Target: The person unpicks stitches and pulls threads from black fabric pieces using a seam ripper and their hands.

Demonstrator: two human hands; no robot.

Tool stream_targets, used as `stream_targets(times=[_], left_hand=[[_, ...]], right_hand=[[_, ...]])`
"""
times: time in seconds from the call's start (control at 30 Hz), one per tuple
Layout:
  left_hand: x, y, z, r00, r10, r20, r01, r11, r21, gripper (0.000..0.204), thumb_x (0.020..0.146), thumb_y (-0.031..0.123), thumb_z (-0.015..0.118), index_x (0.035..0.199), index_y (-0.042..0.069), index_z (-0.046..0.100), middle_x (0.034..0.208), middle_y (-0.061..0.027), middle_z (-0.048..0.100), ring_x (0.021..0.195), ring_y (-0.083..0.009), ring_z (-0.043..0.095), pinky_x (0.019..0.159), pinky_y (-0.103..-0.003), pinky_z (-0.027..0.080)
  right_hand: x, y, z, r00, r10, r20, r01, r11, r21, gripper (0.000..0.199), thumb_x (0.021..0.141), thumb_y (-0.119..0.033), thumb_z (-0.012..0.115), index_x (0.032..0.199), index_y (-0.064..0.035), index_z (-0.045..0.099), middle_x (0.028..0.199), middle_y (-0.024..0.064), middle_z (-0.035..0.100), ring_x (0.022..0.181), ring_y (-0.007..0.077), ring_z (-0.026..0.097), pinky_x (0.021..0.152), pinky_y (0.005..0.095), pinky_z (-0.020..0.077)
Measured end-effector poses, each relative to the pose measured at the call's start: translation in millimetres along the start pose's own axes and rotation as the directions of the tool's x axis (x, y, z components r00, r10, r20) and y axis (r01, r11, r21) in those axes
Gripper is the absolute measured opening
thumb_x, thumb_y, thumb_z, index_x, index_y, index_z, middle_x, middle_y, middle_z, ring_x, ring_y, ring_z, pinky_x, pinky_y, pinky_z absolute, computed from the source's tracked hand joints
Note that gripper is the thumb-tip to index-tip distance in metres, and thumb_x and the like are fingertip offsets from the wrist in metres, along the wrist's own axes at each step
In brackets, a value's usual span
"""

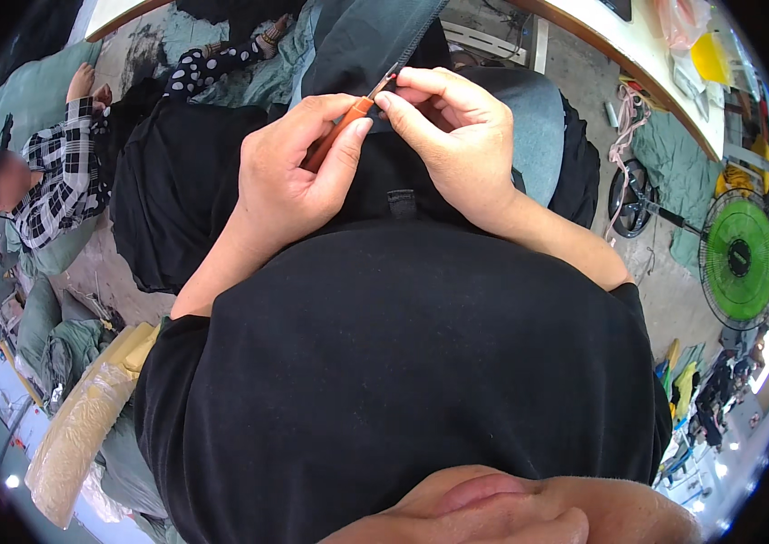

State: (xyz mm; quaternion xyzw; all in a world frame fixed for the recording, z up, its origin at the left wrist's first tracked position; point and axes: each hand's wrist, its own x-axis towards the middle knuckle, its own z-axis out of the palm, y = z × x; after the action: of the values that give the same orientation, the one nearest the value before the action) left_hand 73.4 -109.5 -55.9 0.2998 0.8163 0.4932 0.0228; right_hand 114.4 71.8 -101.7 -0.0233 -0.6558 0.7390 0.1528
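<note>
An orange-handled seam ripper (359, 107) is held in my left hand (298, 163), with thumb and fingers closed round its handle. Its thin metal tip points up and to the right. My right hand (457, 136) is closed in a pinch right beside that tip; whatever is between those fingertips is too small to make out. Beyond both hands, a dark grey-green cloth (362, 45) with a stitched edge hangs over my lap.
To the left, a person in a checked shirt (63, 172) sits among heaped green cloth. Black cloth (180, 186) lies nearer. A white table (647, 63) with plastic bags stands at upper right, above a green fan (738, 258). A plastic-wrapped roll (85, 426) leans at lower left.
</note>
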Motion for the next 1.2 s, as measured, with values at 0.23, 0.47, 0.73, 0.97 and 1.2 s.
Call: stream_targets(times=[0.23, 0.47, 0.73, 0.97, 1.2], left_hand=[[2, 2, -2, 0.998, -0.060, 0.000, 0.060, 0.998, -0.033, 0.014, 0.095, 0.002, 0.071, 0.109, 0.000, 0.073, 0.073, -0.0010, 0.068, 0.058, -0.0023, 0.058, 0.052, -0.019, 0.041], [8, 8, -5, 0.991, -0.117, 0.057, 0.116, 0.993, 0.028, 0.013, 0.094, 0.003, 0.072, 0.107, 0.002, 0.073, 0.071, -0.0039, 0.068, 0.055, -0.0048, 0.058, 0.051, -0.021, 0.042], [13, 6, 11, 0.999, 0.005, -0.047, -0.002, 0.998, 0.068, 0.013, 0.093, 0.004, 0.073, 0.106, 0.002, 0.074, 0.077, -0.0066, 0.072, 0.060, -0.0102, 0.066, 0.054, -0.024, 0.048], [10, 10, 3, 0.997, -0.079, -0.005, 0.078, 0.997, -0.025, 0.012, 0.095, 0.002, 0.071, 0.106, 0.001, 0.074, 0.072, -0.0029, 0.068, 0.056, -0.0041, 0.058, 0.051, -0.021, 0.041], [7, 8, 1, 0.996, -0.093, 0.007, 0.093, 0.995, -0.029, 0.013, 0.095, 0.002, 0.071, 0.107, 0.000, 0.074, 0.071, -0.0027, 0.068, 0.056, -0.0034, 0.057, 0.051, -0.021, 0.041]], right_hand=[[-1, -4, -2, 0.997, 0.052, 0.054, -0.052, 0.999, -0.002, 0.025, 0.093, 0.004, 0.076, 0.117, 0.0017, 0.072, 0.105, 0.0085, 0.076, 0.094, 0.0109, 0.072, 0.087, 0.0239, 0.0590], [0, -3, -2, 0.997, 0.076, -0.007, -0.075, 0.997, 0.020, 0.021, 0.090, 0.000, 0.078, 0.111, 0.0000, 0.076, 0.096, 0.0055, 0.076, 0.086, 0.0088, 0.071, 0.079, 0.0235, 0.0585], [-1, 2, 0, 0.996, 0.089, -0.031, -0.088, 0.996, 0.022, 0.025, 0.090, -0.002, 0.078, 0.114, 0.0026, 0.074, 0.095, 0.0065, 0.076, 0.085, 0.0089, 0.070, 0.079, 0.0247, 0.0581], [2, -4, -2, 0.996, 0.092, -0.013, -0.091, 0.995, 0.042, 0.025, 0.090, -0.001, 0.077, 0.115, 0.0022, 0.074, 0.096, 0.0060, 0.076, 0.085, 0.0085, 0.070, 0.079, 0.0245, 0.0581], [1, -4, -3, 0.994, 0.104, 0.029, -0.104, 0.995, 0.002, 0.030, 0.094, 0.003, 0.075, 0.123, 0.0037, 0.069, 0.103, 0.0071, 0.074, 0.092, 0.0099, 0.070, 0.086, 0.0235, 0.0580]])
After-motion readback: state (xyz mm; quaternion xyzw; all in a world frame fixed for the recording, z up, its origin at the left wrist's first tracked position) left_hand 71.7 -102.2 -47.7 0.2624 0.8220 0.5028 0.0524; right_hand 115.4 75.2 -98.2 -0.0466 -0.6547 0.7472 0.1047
